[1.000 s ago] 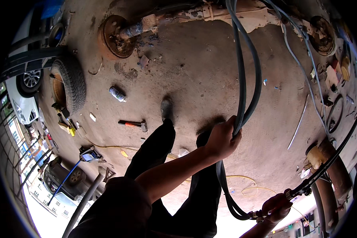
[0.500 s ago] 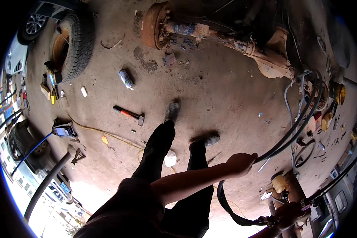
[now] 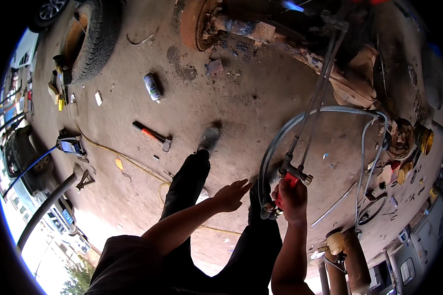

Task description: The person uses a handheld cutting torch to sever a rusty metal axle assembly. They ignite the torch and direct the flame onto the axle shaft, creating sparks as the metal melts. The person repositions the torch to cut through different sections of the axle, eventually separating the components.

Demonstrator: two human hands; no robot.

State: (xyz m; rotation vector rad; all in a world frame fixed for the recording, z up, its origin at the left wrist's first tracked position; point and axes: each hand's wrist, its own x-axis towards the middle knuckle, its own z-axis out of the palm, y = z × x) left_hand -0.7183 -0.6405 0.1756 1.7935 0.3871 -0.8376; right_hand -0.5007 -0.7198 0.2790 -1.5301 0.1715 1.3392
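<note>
My right hand (image 3: 293, 199) is wrapped round the red handle of a cutting torch (image 3: 324, 81). Its long metal tubes reach up and away to an angled head near the far edge of view. Beside that head shows a small blue-white glow (image 3: 293, 6), which looks like a flame. Grey hoses (image 3: 300, 118) loop from the torch's lower end up and over to the right. My left hand (image 3: 234, 194) holds nothing; its fingers stretch out above the floor by my legs. A rusty axle (image 3: 362, 81) with a brake drum (image 3: 194, 24) lies ahead, partly behind the torch.
A hammer (image 3: 152, 135) and a spray can (image 3: 152, 87) lie on the floor at left, near a large tyre (image 3: 98, 44). A yellow hose (image 3: 128, 158) runs across the floor. Gas cylinders (image 3: 355, 260) lie at lower right, and assorted parts (image 3: 401, 140) sit along the right.
My left hand has let go of the dark hoses and moved left, its fingers opening. My right hand has brought the torch from the lower right to in front of me. A blue glow has appeared.
</note>
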